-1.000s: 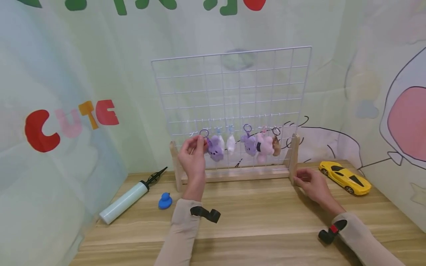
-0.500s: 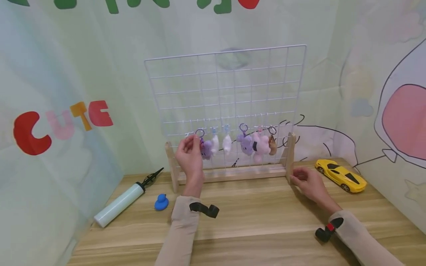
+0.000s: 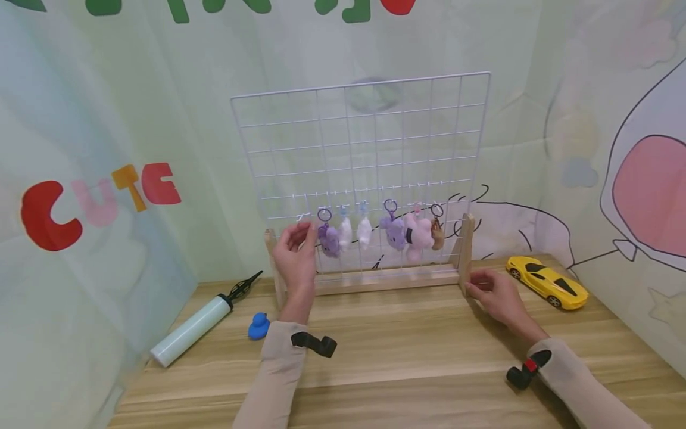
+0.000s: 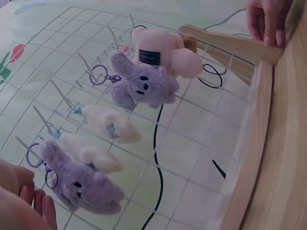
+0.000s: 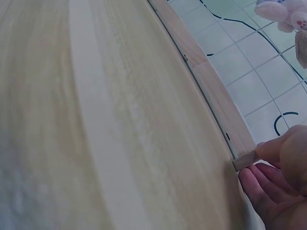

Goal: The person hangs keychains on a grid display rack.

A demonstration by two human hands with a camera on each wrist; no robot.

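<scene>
My left hand (image 3: 296, 259) is just left of a purple plush keychain (image 3: 329, 241), fingers loosely bent and nothing between them. That keychain hangs by its ring from a hook on the white wire grid rack (image 3: 370, 144). To its right hang white plush keychains (image 4: 111, 123), a second purple one (image 4: 144, 82), a pink one (image 3: 419, 232) and a brown one (image 3: 437, 235) partly behind it. At the rack's right end, my right hand (image 3: 495, 292) pinches the foot of the wooden stand (image 5: 245, 160) between thumb and fingers.
A pale hand pump (image 3: 193, 329) lies on the left of the wooden table (image 3: 391, 351). Close to my left sleeve sits a blue toy duck (image 3: 259, 326). The yellow toy car (image 3: 546, 283) is right of the rack. A printed curtain hangs behind.
My left hand has let go of the left purple plush keychain and moved off slightly left; the keychain now hangs freely from its hook. My right hand stays on the stand's foot.
</scene>
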